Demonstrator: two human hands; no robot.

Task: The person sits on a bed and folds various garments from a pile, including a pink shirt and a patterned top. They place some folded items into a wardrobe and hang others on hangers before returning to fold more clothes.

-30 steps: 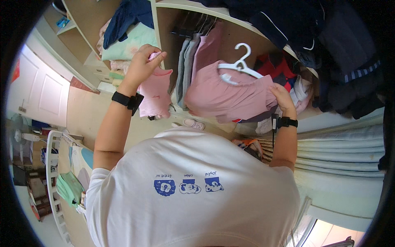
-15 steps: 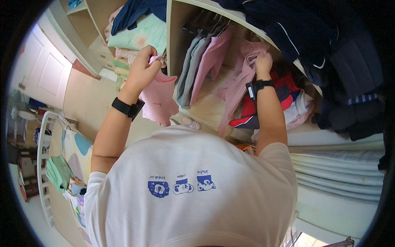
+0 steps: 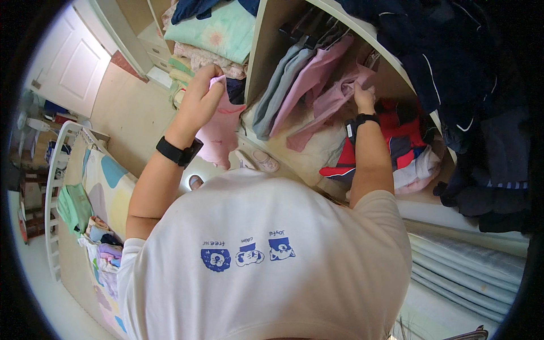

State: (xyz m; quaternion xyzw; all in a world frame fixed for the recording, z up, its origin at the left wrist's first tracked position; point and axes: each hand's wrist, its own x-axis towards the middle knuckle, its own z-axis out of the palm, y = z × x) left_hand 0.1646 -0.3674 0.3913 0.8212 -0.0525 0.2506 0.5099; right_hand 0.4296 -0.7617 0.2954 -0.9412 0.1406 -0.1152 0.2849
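My left hand point(image 3: 204, 97) is closed on the upper edge of a light pink garment point(image 3: 218, 139) with a thin red trim. The garment hangs down in front of my shirt. Inside the open wardrobe, my right hand point(image 3: 364, 98) grips a dusty-pink, thin-looking garment point(image 3: 326, 106), whose loose end trails toward the wardrobe floor. Beside it hang a pink garment point(image 3: 309, 73) and grey trousers point(image 3: 276, 93) on dark hangers point(image 3: 300, 35). Below my right wrist lies a heaped red and black garment point(image 3: 385, 148), with whitish cloth point(image 3: 420, 169) next to it.
A pale divider point(image 3: 256, 56) separates the hanging space from folded bedding point(image 3: 215, 37) at the left. Dark clothes point(image 3: 453, 62) drape over the wardrobe's right side. At far left stands a white-railed bed point(image 3: 56, 192) with clothes on it. Shoes point(image 3: 265, 161) show below me.
The dusty-pink garment in my right hand has swung up, its trailing end now farther from my body and closer to the hanging clothes. My left hand still holds the light pink garment. The view has shifted.
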